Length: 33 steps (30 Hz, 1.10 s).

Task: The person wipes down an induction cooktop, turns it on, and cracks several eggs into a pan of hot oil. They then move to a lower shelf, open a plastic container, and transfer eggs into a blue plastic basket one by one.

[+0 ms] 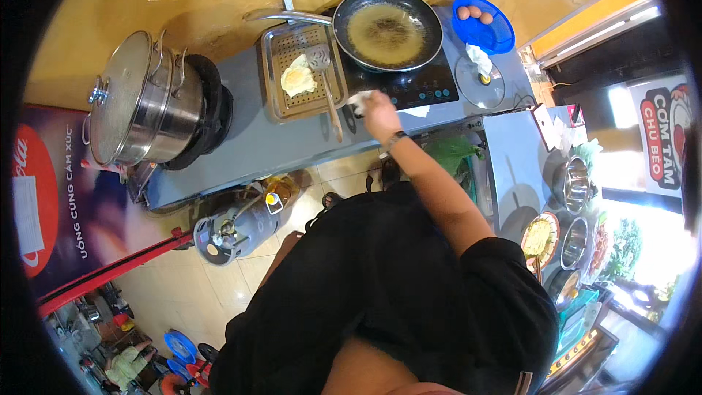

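My right hand pinches a crumpled white tissue or cloth at the front edge of a black induction cooktop. On the cooktop sits a frying pan with a shallow layer of yellowish oil and dark bits at its centre. Left of it, a perforated metal tray holds a fried egg. A slotted turner lies across that tray, its wooden handle over the front rim. Only a bit of my left hand shows low beside my body; its fingers are mostly hidden.
A blue basket with three eggs and a glass lid stand to the right. At left, a large lidded steel pot rests on a black burner. A gas cylinder stands below the counter. Several bowls line the right-hand table.
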Available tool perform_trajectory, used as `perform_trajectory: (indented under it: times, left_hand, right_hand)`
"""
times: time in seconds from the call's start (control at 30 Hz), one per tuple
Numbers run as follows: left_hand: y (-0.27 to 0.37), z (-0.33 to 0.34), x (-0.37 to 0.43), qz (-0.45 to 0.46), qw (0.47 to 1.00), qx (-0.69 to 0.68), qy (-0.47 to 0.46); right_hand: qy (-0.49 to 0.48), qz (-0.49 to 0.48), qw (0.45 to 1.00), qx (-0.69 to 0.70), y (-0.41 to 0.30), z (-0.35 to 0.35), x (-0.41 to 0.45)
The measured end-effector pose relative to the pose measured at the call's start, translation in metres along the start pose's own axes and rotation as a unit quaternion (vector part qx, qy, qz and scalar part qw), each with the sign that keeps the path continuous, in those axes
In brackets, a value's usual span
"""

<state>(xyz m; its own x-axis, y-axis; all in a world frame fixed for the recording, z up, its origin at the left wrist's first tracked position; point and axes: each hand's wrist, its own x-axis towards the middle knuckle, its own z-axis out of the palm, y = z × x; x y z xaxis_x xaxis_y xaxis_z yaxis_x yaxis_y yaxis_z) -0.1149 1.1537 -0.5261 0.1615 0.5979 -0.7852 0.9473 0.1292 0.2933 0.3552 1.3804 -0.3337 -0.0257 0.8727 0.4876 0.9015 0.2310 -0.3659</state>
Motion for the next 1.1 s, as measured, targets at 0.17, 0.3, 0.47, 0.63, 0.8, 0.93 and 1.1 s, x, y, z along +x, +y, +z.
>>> perform_trajectory:
  times: [0.17,0.3,0.47,0.63,0.8,0.93,1.1]
  left_hand:
    - [-0.013,0.022,-0.033,-0.042,0.975,-0.218,0.012]
    - [0.015,0.001,-0.062,-0.078,0.904,-0.417,0.053]
    - [-0.005,0.02,-0.034,-0.045,0.933,-0.357,0.028]
    - [-0.016,0.024,0.003,-0.064,0.933,-0.355,0.006]
    - [0.015,-0.025,0.011,-0.059,0.874,-0.477,0.065]
    - [0.006,-0.031,0.009,-0.099,0.898,-0.427,0.031]
    - [-0.001,-0.024,-0.005,-0.026,0.976,-0.218,0.001]
  right_hand:
    - [0.012,0.074,0.997,-0.01,0.037,-0.024,0.001]
    - [0.011,0.171,0.973,-0.157,0.093,-0.079,-0.011]
    - [-0.013,0.197,0.98,-0.02,0.015,-0.005,0.011]
    - [-0.038,-0.023,0.998,0.046,-0.055,-0.011,0.016]
    - [0.007,0.09,0.995,-0.039,0.04,-0.053,-0.013]
    - [0.02,0.184,0.973,-0.138,0.124,-0.109,-0.021]
    - [-0.025,0.329,0.921,-0.209,0.164,-0.111,-0.061]
